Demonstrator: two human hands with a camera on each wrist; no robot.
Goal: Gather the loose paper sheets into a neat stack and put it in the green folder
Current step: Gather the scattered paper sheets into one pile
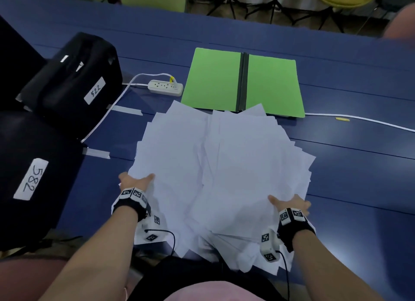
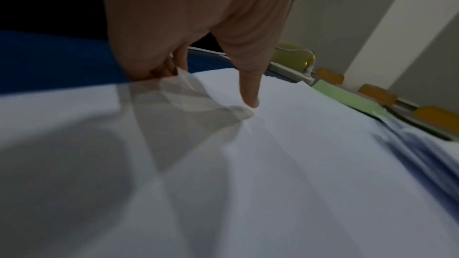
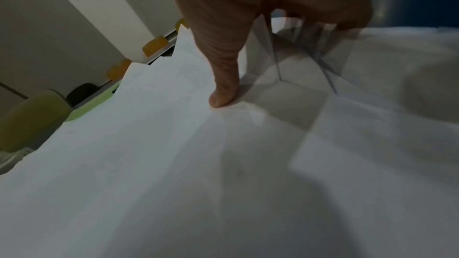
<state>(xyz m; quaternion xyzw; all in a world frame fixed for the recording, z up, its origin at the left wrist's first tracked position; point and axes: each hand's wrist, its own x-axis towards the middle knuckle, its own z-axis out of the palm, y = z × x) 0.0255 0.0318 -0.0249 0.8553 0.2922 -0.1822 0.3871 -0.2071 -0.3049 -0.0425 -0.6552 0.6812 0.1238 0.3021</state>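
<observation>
White paper sheets (image 1: 224, 166) sprawl on the blue table (image 1: 359, 166), just before the open green folder (image 1: 242, 82).
I see my left hand (image 1: 134, 181) and right hand (image 1: 289, 203) pinching the pile's side edges, thumbs on top.

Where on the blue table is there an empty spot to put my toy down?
Bare blue table lies right of the paper sheets, nearer than the white cable, and across the far side beyond the green folder. The left is crowded: black cases, power strip. The middle is all paper, gripped by the left hand and right hand.
</observation>
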